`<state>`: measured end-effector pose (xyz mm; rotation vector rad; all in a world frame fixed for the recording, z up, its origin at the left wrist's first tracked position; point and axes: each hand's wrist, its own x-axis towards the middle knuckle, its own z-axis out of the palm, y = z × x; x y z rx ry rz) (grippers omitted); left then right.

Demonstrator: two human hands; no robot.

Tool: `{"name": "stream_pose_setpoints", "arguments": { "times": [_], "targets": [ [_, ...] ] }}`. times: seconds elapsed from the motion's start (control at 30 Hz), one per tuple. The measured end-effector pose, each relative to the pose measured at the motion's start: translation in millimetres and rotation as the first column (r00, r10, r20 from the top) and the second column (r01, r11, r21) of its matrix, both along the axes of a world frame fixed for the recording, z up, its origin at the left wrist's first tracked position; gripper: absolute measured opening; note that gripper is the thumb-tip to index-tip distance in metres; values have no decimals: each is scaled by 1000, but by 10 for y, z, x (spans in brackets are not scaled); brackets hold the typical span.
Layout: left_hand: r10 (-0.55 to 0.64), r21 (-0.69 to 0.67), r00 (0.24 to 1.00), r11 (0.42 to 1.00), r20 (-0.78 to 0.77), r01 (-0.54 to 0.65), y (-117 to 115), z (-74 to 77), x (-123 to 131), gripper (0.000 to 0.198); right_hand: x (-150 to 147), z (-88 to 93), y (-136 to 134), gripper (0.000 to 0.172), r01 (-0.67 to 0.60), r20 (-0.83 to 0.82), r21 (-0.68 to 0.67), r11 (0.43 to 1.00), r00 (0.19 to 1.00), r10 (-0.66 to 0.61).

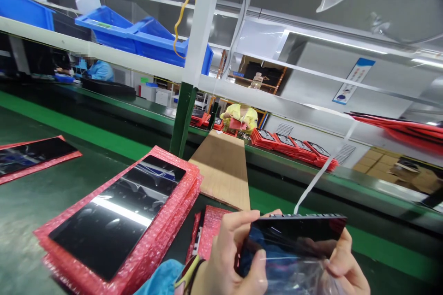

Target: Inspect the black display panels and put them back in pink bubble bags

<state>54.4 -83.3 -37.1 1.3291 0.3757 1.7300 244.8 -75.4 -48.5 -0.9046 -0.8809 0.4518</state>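
Observation:
A glossy black display panel (294, 235) is held up at the lower right, tilted, with small pale marks along its top edge. My left hand (230, 253) grips its left end, thumb on the face and fingers behind. At the other end my right hand (348, 262) is closed on the edge, its thumb against a wrinkled transparent film (294, 276) over the panel's lower part. Left of my hands, another black panel (119, 212) lies on a stack of pink bubble-wrap bags (178, 203). A smaller pink bubble-wrap piece (212, 228) is just behind my left hand.
One more panel (34, 153) lies on pink wrap at far left. A wooden board (224, 166) spans toward the opposite bench, where red-wrapped stacks (290, 147) and a person in yellow (242, 115) are. A post (187, 110) rises ahead; blue bins (148, 34) sit above.

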Motion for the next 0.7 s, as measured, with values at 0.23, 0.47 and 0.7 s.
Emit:
{"name": "stream_pose_setpoints", "arguments": {
  "times": [0.23, 0.47, 0.7],
  "targets": [
    [82, 30, 994, 996, -67, -80, -51, -192, -29, 38, 42, 0, 28, 51, -128, -83, 1, 992, 988, 127],
    [-15, 34, 993, 999, -120, 19, -83, -314, -28, 27, 178, -144, 139, 39, -204, -58, 69, 976, 976, 208],
    [174, 155, 961, 978, -214, -142, -131, -75, -88, 37, 338, -137, 211, 39, -297, -48, 39, 954, 953, 299]
  ]
}}
